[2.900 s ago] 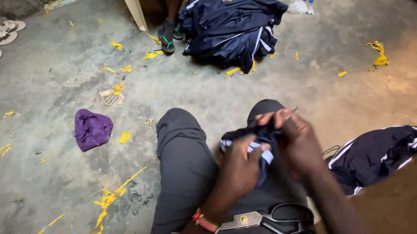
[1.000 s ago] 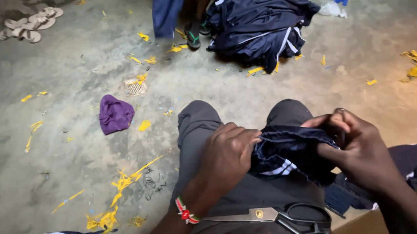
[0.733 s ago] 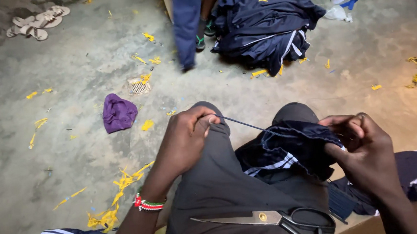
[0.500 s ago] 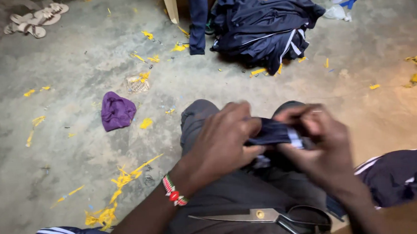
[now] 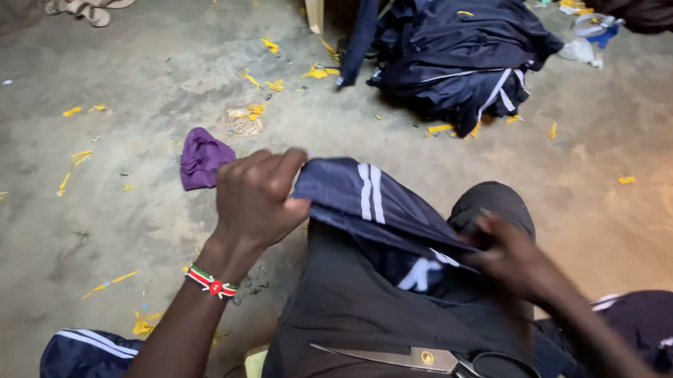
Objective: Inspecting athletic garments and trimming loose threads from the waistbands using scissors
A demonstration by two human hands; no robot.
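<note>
No pkgs, labels, signs, screens visible.

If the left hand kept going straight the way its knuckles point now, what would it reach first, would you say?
Probably the crumpled purple cloth on the concrete floor, just beyond the left hand; depth is uncertain.

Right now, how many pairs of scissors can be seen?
1. The scissors lie on the person's lap, at the bottom of the view. Others may be hidden under the clothes pile.
</note>
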